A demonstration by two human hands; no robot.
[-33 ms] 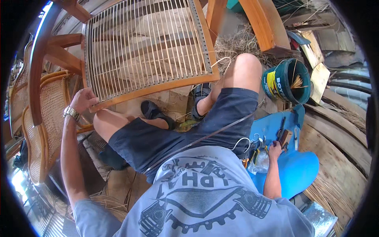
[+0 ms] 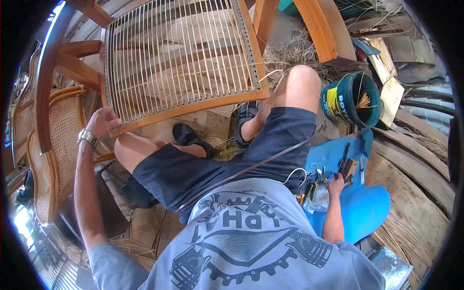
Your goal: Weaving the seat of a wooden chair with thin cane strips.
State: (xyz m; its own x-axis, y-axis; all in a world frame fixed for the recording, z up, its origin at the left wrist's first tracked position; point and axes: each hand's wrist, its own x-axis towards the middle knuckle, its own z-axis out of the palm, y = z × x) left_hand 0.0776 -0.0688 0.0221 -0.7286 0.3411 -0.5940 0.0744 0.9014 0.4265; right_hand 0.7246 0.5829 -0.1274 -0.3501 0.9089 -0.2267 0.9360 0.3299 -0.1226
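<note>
A wooden chair frame (image 2: 193, 108) lies tilted across my lap, its seat opening strung with many parallel cane strands (image 2: 183, 58). My left hand (image 2: 103, 122), a metal watch at its wrist, is closed on the frame's near left corner. One loose cane end (image 2: 275, 72) curls out at the near right corner. At my right side, my right hand (image 2: 336, 183) is down among tools on a blue plastic seat (image 2: 367, 203), fingers drawn together. What they hold, if anything, I cannot make out. Just beyond them lies a wooden block-like tool (image 2: 350, 169), beside a clear plastic bag (image 2: 319, 197).
A dark green bucket (image 2: 333, 104) with cane strands inside stands right of my knee. Left of me is a rattan chair with woven cane panels (image 2: 65, 130). Bundled cane (image 2: 403, 241) lies at the lower right. Wood scraps and shavings (image 2: 292, 53) cover the floor ahead.
</note>
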